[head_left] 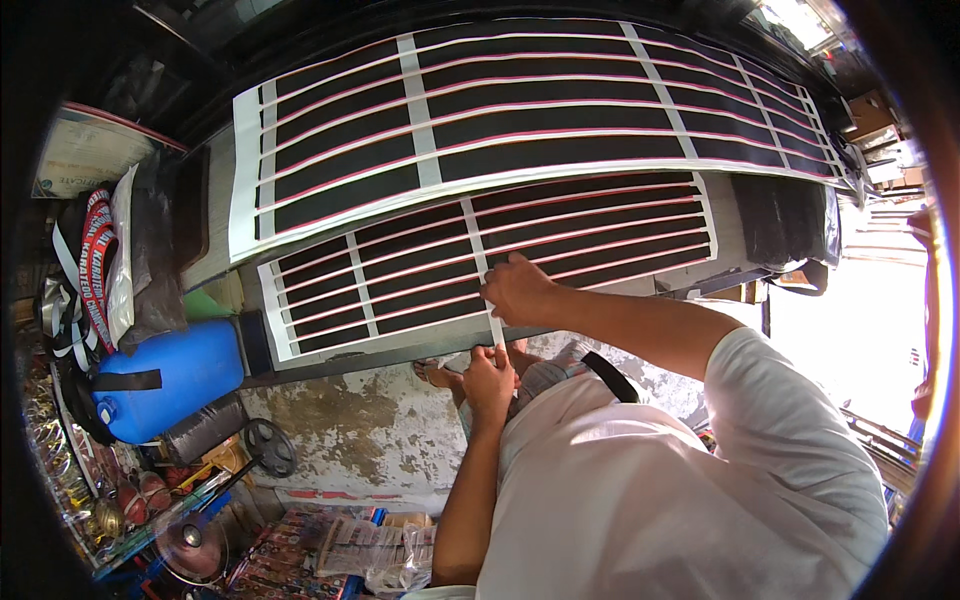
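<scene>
A smaller printed sheet (410, 262), black with white and red lines, lies on the grey table near its front edge. A pale strip of tape (472, 225) crosses its lines and runs over the front edge. My left hand (489, 388) is closed, pinching the strip's lower end just off the table. Over the sheet, my right hand (520, 291) has its fingers bunched on the same strip; its fingertips are partly hidden. Beyond lies a larger sheet (540, 90) of the same pattern, crossed by several pale strips.
A blue plastic drum (172, 382) stands left of the table. Above it are a red printed ribbon (97, 250) and dark bags. A black wrapped bundle (785, 222) sits at the table's right end. Shelves of small goods and a fan (192, 545) fill the lower left.
</scene>
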